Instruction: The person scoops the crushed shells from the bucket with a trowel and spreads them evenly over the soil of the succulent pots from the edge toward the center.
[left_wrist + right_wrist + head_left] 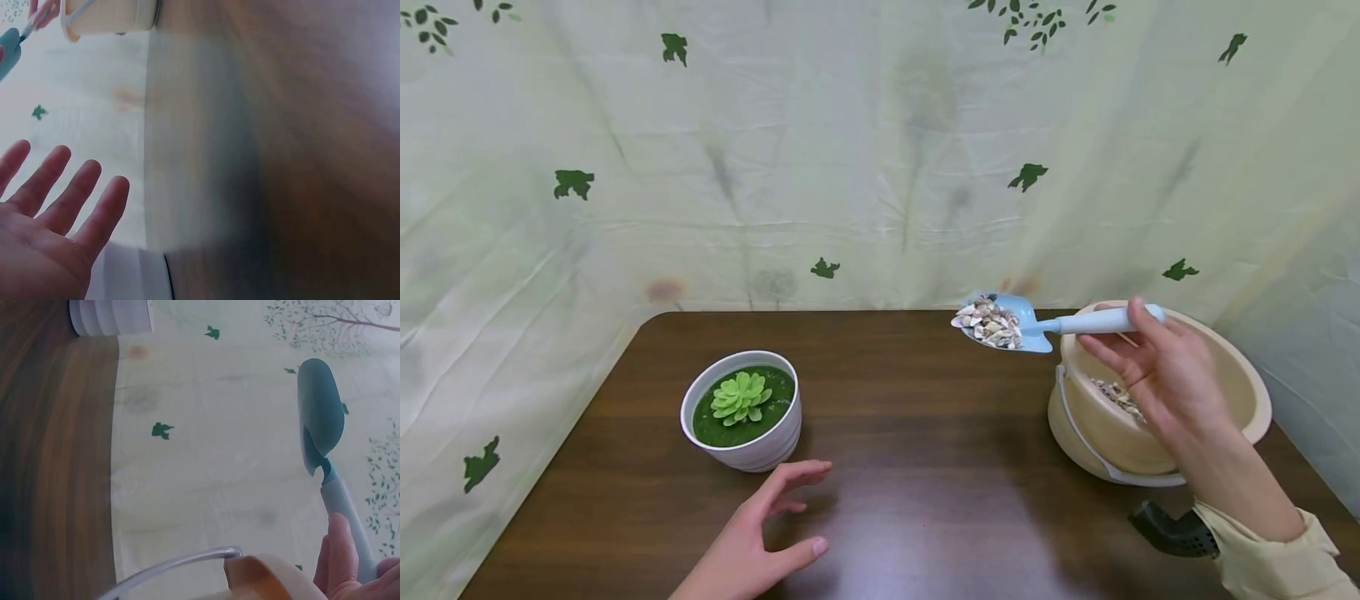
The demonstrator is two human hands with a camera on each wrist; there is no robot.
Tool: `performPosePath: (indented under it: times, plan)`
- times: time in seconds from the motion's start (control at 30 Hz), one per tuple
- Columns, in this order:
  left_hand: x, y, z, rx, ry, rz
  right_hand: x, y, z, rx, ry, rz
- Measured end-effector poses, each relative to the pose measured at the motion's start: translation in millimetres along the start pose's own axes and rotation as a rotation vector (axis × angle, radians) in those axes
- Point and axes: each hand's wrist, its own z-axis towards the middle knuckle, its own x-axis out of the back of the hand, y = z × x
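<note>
My right hand (1172, 367) grips the pale handle of a light blue trowel (1037, 323), holding it level above the table. Small shells or shell-like pebbles (988, 322) are heaped on its blade. Below and behind that hand stands a cream bucket (1090, 442) with more of these pieces inside. The right wrist view shows the underside of the trowel (322, 409). My left hand (756, 533) is held over the table with fingers spread and nothing in it. Just beyond its fingertips sits a white pot (771, 433) holding a green succulent (741, 398).
A dark brown wooden table (910, 467) carries the pot on the left and the bucket on the right. Behind it hangs a pale curtain (865, 150) with green leaf prints. The bucket's grey handle (1090, 442) hangs down its front side.
</note>
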Motion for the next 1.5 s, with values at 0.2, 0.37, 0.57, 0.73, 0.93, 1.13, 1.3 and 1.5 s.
performPosePath:
  times: [0.2,0.37,0.57,0.73,0.93,1.13,1.3,1.5]
  plan:
    - [17.4,-3.4,-20.1,0.027,0.034,-0.01,-4.5,6.1,-0.7,0.006,-0.001,-0.028]
    - [36.7,-6.1,-34.8,0.066,0.092,0.033,-7.9,12.5,-0.4,0.0,0.004,-0.052]
    - [57.6,-10.4,-48.3,0.194,0.202,0.162,-11.3,19.5,0.2,0.003,0.01,-0.085]
    - [68.2,-18.4,-53.1,0.275,0.287,0.212,-14.6,23.5,0.0,0.0,0.02,-0.094]
    - [75.8,-28.9,-49.2,0.314,0.335,0.175,-20.0,29.6,-0.7,-0.002,0.027,-0.139]
    - [82.6,-31.8,-39.4,0.315,0.368,0.087,-26.5,36.1,-1.1,0.005,0.011,-0.147]
    - [88.5,-30.5,-28.9,0.299,0.374,0.039,-31.9,44.1,-0.1,0.013,-0.002,-0.181]
    - [94.8,-31.4,-16.2,0.274,0.391,-0.033,-37.6,57.5,0.3,0.02,0.0,-0.22]
